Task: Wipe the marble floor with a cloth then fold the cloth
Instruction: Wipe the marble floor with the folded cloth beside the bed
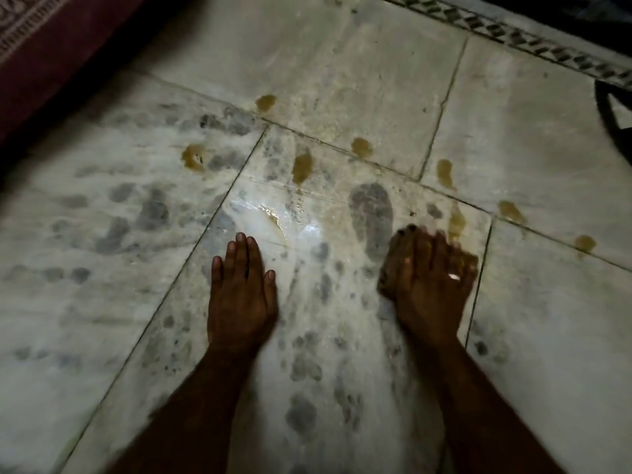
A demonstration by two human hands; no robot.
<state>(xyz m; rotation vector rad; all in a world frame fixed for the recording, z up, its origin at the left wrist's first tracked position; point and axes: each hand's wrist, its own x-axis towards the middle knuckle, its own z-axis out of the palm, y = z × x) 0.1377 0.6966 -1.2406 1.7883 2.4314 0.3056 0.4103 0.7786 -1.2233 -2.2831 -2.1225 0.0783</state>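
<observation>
The marble floor is white with grey blotches and dark tile joints. Several yellow-brown spill spots dot it in a band ahead of my hands, and a wet shiny patch lies just beyond my left fingertips. My left hand rests flat on the floor, palm down, holding nothing. My right hand is blurred and presses down on a small brownish cloth. Only the cloth's edges show around my fingers.
A maroon patterned rug covers the top left corner. A dark-patterned inlay border runs along the top right. A black curved object juts in at the right edge.
</observation>
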